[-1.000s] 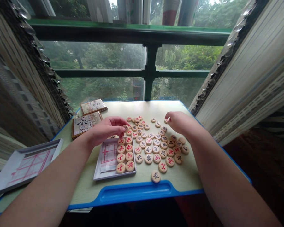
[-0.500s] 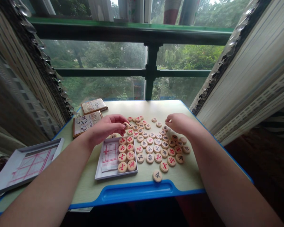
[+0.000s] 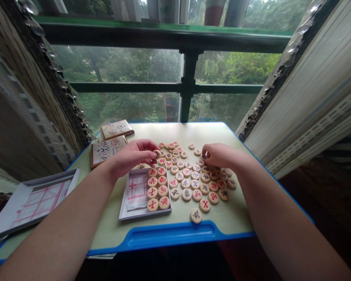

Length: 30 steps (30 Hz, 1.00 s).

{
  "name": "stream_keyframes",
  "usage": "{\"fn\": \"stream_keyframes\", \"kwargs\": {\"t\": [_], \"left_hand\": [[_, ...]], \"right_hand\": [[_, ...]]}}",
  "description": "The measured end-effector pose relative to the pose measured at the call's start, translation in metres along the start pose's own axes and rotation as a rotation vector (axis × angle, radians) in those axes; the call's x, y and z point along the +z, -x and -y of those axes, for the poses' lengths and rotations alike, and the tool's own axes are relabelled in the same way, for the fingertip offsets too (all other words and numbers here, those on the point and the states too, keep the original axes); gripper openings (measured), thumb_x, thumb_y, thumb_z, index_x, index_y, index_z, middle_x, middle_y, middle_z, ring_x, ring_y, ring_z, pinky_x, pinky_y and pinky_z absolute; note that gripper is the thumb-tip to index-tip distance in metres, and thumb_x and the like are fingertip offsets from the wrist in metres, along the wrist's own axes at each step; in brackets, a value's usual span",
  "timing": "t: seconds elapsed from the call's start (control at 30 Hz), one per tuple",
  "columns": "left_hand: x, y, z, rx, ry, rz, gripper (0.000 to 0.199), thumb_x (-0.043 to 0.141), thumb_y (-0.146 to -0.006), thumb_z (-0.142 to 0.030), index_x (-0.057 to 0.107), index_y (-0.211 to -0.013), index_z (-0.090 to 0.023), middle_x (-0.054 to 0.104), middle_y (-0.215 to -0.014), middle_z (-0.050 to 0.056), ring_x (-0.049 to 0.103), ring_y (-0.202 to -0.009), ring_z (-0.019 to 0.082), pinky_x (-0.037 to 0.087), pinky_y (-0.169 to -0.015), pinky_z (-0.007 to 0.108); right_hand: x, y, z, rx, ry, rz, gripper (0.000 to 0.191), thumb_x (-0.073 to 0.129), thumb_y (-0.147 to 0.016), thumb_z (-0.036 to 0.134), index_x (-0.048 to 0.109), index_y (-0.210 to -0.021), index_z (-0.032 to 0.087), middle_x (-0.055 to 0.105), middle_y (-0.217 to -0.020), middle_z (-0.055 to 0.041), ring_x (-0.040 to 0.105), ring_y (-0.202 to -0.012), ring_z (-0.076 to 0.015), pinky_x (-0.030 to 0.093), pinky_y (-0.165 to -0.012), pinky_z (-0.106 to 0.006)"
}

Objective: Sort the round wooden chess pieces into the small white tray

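My left hand pinches a Chinese chess piece between thumb and fingers, just beyond the far edge of a shallow white box. Two columns of red-marked pieces fill the box's right side, face up. A folded paper with red lines lies in its left part. On the right, my right hand has its fingertips closed around another chess piece at the far side of the spread. Many round wooden pieces, marked red or black, lie loose between the hands.
Two decorated flat boxes rest at the table's far left. A larger white box lid with a red-lined sheet lies at the left edge. The table has a blue rim with a tray groove in front. Curtains and a window surround it.
My right hand has moved left and slightly down, and its fingertips have closed on a piece. My left hand keeps its piece in nearly the same place. The view has shifted slightly.
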<state>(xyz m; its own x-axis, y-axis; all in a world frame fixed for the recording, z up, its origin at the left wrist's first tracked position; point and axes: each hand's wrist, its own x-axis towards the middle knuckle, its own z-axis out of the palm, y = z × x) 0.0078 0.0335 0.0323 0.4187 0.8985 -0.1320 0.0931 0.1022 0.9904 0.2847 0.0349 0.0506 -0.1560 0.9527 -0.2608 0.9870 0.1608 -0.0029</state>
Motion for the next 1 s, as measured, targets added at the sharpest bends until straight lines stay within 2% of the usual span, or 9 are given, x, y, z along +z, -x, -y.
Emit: {"fn": "stream_keyframes", "kwargs": {"t": [0.13,0.27,0.4,0.57,0.67,0.87,1.0], "left_hand": [[0.000,0.000,-0.001,0.006,-0.002,-0.002,0.020,0.072,-0.066,-0.019,0.064,-0.084,-0.017,0.065,-0.075,-0.001,0.063,-0.065,0.012,0.053,-0.064,0.027],[0.002,0.002,-0.004,-0.002,-0.017,0.005,0.020,0.072,-0.066,-0.019,0.063,-0.083,-0.015,0.065,-0.074,0.000,0.063,-0.066,0.012,0.052,-0.062,0.026],[0.004,0.003,-0.008,0.003,-0.030,0.032,0.020,0.071,-0.065,-0.018,0.064,-0.083,-0.014,0.065,-0.075,0.002,0.063,-0.067,0.013,0.052,-0.062,0.028],[0.005,0.005,-0.009,0.012,0.000,0.048,0.022,0.071,-0.064,-0.016,0.063,-0.084,-0.013,0.065,-0.073,0.001,0.061,-0.066,0.013,0.051,-0.062,0.027],[0.006,0.006,-0.011,0.002,-0.020,0.041,0.021,0.071,-0.063,-0.016,0.063,-0.083,-0.013,0.065,-0.073,0.001,0.062,-0.065,0.012,0.051,-0.060,0.026],[0.003,0.006,-0.012,0.029,-0.028,-0.001,0.020,0.071,-0.064,-0.017,0.063,-0.082,-0.013,0.065,-0.073,0.001,0.064,-0.066,0.014,0.051,-0.059,0.026],[-0.001,0.004,-0.010,0.045,-0.009,-0.066,0.022,0.071,-0.064,-0.019,0.062,-0.083,-0.013,0.065,-0.074,0.001,0.064,-0.065,0.014,0.052,-0.061,0.028]], "right_hand": [[-0.005,0.003,0.003,-0.006,-0.022,-0.093,0.028,0.061,-0.072,0.024,0.067,-0.098,0.016,0.069,-0.098,-0.0097,0.062,-0.083,-0.0204,0.041,-0.062,-0.025],[-0.007,0.014,0.019,-0.241,-0.136,-0.261,0.022,0.060,-0.074,0.026,0.063,-0.094,0.018,0.068,-0.092,-0.0063,0.059,-0.077,-0.0165,0.042,-0.063,-0.024],[-0.002,0.024,0.038,-0.471,-0.204,-0.324,0.018,0.060,-0.075,0.025,0.059,-0.091,0.018,0.065,-0.088,-0.0045,0.056,-0.072,-0.0144,0.042,-0.062,-0.025],[0.002,0.025,0.043,-0.593,-0.281,-0.371,0.016,0.057,-0.078,0.023,0.058,-0.094,0.018,0.064,-0.086,-0.0043,0.055,-0.071,-0.0135,0.042,-0.062,-0.025],[0.001,0.021,0.039,-0.533,-0.258,-0.344,0.017,0.058,-0.079,0.028,0.060,-0.093,0.019,0.066,-0.087,-0.0044,0.057,-0.073,-0.0147,0.043,-0.064,-0.026],[0.001,0.004,0.020,-0.211,-0.082,-0.211,0.022,0.058,-0.075,0.036,0.065,-0.087,0.019,0.068,-0.087,-0.0069,0.058,-0.070,-0.0184,0.041,-0.058,-0.028],[0.004,-0.002,0.016,-0.151,-0.056,-0.111,0.026,0.056,-0.075,0.039,0.067,-0.087,0.019,0.070,-0.087,-0.0081,0.060,-0.071,-0.0200,0.041,-0.058,-0.028]]}}
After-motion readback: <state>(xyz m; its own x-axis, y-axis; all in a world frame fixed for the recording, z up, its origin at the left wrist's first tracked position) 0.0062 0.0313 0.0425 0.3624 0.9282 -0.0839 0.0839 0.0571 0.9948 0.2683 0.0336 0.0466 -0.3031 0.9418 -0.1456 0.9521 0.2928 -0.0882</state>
